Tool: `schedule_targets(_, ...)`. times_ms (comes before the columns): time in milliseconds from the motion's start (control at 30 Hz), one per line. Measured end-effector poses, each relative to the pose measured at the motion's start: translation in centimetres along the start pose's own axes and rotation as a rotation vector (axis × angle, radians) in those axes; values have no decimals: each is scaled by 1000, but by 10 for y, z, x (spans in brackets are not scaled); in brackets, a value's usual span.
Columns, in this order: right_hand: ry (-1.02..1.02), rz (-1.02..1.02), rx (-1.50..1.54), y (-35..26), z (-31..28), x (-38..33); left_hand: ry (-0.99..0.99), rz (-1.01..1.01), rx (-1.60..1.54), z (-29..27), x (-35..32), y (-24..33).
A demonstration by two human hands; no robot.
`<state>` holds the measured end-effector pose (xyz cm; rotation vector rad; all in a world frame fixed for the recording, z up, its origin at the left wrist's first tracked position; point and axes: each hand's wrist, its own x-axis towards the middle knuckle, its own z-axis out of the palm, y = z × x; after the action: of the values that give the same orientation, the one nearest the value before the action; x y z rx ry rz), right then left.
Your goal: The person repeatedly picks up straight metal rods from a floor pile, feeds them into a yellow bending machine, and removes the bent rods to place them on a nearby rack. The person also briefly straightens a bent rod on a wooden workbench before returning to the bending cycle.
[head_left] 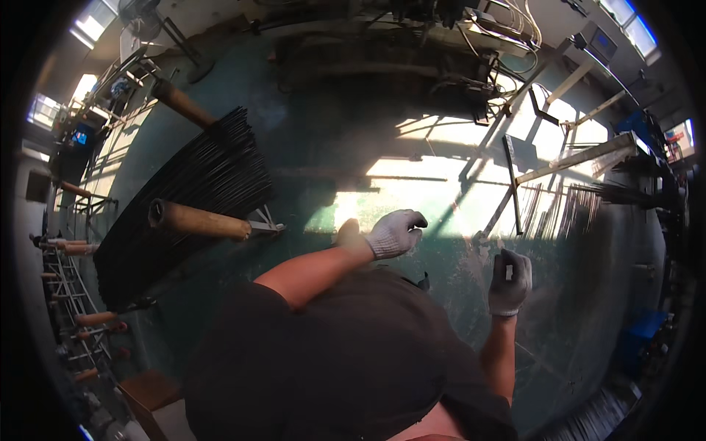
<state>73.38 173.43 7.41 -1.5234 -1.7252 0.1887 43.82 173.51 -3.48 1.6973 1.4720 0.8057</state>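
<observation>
My left hand point(396, 234), in a pale knitted work glove, is over the floor in front of my body. Its fingers bend loosely, apart from the thumb, and nothing shows between them. To the right, my right hand point(509, 285) wears a greyer glove. Its thumb and fingers curl into a loop, and anything pinched at the tips is too small to make out. Left of my left hand, a large bundle of thin black rods point(187, 184) rests by a brown roller point(202, 219) on a metal stand. Neither hand touches it.
A metal frame point(566, 158) with a dark crossbar stands ahead on the right, near more black rods point(632, 195). Machinery with hoses point(489, 44) is at the back. A pedestal fan point(143, 26) stands far left, and a brown box point(151, 393) lower left. Sunlight falls across the green floor point(309, 154).
</observation>
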Motion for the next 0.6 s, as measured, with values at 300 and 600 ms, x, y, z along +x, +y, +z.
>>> schedule_targets(300,-824,-852,109,-111,234,95,944,-142,401,-264,-127,-96)
schedule_targets(600,-1189,-1000,88,-242,470,53,1376,-902,671,-434,-315,-118)
